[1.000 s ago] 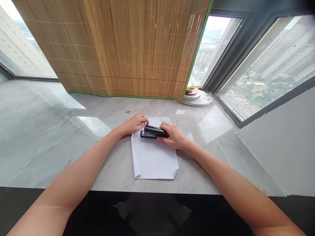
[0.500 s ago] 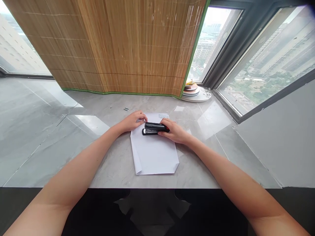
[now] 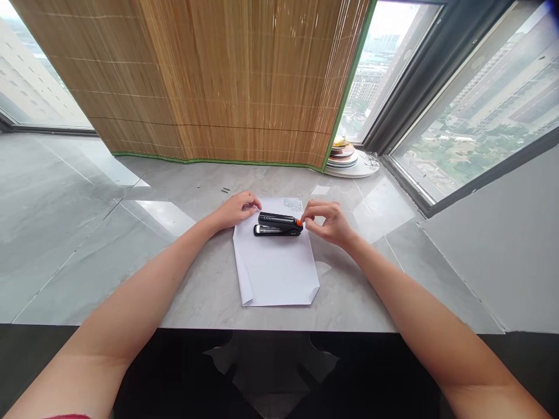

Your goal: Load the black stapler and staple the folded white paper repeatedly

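The stapler [image 3: 278, 224], black with an orange tip at its right end, lies flat on the upper part of a white sheet of paper [image 3: 276, 267], its length running left to right. The paper rests on the grey marble tabletop [image 3: 131, 244], with its two near corners folded or curled up. The right hand [image 3: 329, 223] sits just beside the stapler's orange end, thumb and forefinger pinched narrowly together at that tip; whether they actually grip it or only touch it cannot be told. The left hand [image 3: 236, 210] rests on the top left corner of the paper, fingers curled loosely and close to the stapler's left end, holding nothing that can be made out. A few small dark staples [image 3: 225, 190] lie on the tabletop beyond the left hand, well apart from the paper. Behind the paper hangs a bamboo blind [image 3: 227, 81] with a green edge, reaching down to the tabletop. To the right of the blind, near the window [image 3: 476, 110], stands a small stack of plates [image 3: 345, 160]
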The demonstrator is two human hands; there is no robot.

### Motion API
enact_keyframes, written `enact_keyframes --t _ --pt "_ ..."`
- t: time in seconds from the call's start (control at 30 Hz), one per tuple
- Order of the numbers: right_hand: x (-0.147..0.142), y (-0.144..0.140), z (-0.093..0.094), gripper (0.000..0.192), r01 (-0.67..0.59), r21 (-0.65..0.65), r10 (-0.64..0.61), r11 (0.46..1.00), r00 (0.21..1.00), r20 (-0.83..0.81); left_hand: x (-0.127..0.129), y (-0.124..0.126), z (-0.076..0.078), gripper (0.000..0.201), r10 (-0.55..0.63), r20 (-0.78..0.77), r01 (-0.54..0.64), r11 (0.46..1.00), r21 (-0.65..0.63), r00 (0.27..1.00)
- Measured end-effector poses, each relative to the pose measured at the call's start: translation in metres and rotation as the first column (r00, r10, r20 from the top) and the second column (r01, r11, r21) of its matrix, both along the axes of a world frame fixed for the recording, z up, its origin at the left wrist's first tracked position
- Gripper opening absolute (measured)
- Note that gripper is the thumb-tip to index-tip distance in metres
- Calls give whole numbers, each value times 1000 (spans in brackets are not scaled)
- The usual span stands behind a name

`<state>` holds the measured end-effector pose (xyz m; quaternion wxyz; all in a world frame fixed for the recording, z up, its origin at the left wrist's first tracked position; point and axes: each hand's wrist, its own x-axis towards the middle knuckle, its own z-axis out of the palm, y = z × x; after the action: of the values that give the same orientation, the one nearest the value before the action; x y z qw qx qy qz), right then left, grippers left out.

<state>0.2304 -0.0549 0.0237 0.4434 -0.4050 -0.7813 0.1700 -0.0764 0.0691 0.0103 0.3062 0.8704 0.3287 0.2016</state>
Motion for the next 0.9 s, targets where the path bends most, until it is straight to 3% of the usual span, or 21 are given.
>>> enact_keyframes --t 0.6,0.8,0.87,0.9 --pt "-10 9 -8 28 -111 -73 108 991 993 -55 0 -1 6 29 174 90 -159 975 -153 981" --pt "-18 2 -3 21 39 -81 -48 996 994 -103 0 0 6 28 200 115 -173 963 -206 973" --pt "-26 0 -2 12 34 -106 -44 994 994 -97 1 -1 6 27 195 111 -171 966 -196 974" --pt "-30 0 -3 18 18 -126 -27 992 997 -70 1 -1 7 26 193 110 -170 967 -189 975"
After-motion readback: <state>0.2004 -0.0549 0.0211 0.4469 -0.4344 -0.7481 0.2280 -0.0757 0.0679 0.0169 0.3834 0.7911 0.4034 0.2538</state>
